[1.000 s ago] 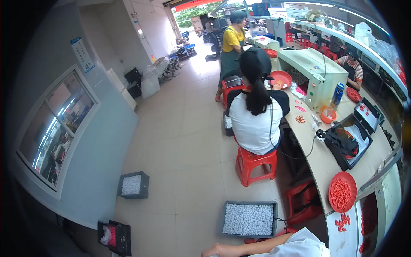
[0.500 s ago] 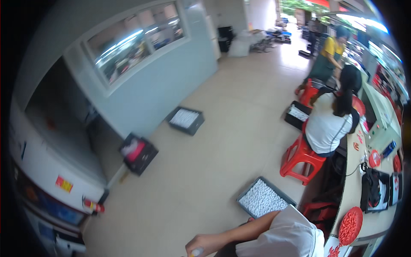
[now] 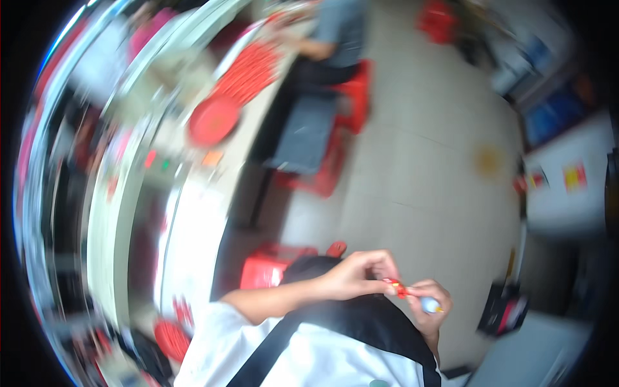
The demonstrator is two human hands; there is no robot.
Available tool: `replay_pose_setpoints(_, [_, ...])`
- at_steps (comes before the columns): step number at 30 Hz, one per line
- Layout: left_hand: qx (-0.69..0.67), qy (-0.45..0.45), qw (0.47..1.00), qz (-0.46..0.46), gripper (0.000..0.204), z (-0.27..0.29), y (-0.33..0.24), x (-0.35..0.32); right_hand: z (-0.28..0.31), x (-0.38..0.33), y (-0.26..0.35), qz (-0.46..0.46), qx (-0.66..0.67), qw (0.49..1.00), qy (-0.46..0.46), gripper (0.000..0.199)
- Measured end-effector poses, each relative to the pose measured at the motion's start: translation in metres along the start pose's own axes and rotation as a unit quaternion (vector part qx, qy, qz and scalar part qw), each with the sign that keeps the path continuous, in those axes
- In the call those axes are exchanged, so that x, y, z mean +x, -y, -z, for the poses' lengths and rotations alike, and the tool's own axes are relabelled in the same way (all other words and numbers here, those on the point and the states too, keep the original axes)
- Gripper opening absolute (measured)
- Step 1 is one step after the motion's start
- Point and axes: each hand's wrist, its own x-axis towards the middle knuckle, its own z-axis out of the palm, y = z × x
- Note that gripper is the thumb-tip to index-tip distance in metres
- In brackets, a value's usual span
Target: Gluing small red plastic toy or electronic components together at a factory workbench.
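Observation:
In front of my dark apron [image 3: 361, 322], my two hands meet around a small shiny red piece [image 3: 396, 288]. My left hand [image 3: 356, 275] reaches in from the left, its thumb and fingers pinching one end of the piece. My right hand [image 3: 427, 306] is closed, with its fingertips at the other end. In that same hand sits a pale, rounded object [image 3: 431, 305] with a yellow end; its kind cannot be made out. Blur hides the finer shape of the red piece.
To my left runs a long workbench [image 3: 248, 138] with a red round tray [image 3: 214, 120] and rows of red parts [image 3: 248, 71]. Red stools [image 3: 264, 266] stand along it; a person [image 3: 342, 39] sits farther up. A black crate [image 3: 503, 309] is on the floor at right.
My view has swung round, so the bench now lies on my left. Earlier one hand showed, holding something with yellow on it; now both hands are together at the red piece.

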Motion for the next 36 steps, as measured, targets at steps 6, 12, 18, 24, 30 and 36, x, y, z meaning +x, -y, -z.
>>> replay_pose_setpoints(6, [-0.097, -0.235, 0.962, -0.102, 0.011, -0.007, 0.036, -0.073, -0.036, 0.020, -0.031, -0.019, 0.064, 0.976, 0.209, 0.010])
replay_pose_setpoints(12, [-0.107, -0.440, 0.870, -0.194, 0.009, -0.018, 0.046, -0.109, -0.094, 0.064, -0.037, 0.024, 0.114, 0.894, 0.432, 0.011])
replay_pose_setpoints(18, [-0.089, -0.572, 0.760, -0.294, 0.009, -0.019, 0.055, -0.146, -0.170, 0.077, -0.025, 0.058, 0.171, 0.797, 0.576, 0.011])
replay_pose_setpoints(24, [-0.091, -0.594, 0.721, -0.347, 0.010, 0.014, 0.035, -0.178, -0.235, 0.095, -0.002, 0.065, 0.156, 0.759, 0.628, 0.011])
replay_pose_setpoints(30, [-0.131, -0.582, 0.723, -0.347, 0.010, 0.077, 0.021, -0.200, -0.303, 0.132, -0.004, 0.064, 0.082, 0.734, 0.671, 0.011])
replay_pose_setpoints(36, [-0.148, -0.571, 0.732, -0.341, 0.009, 0.128, 0.002, -0.213, -0.343, 0.159, -0.013, -0.011, 0.069, 0.744, 0.665, 0.014])
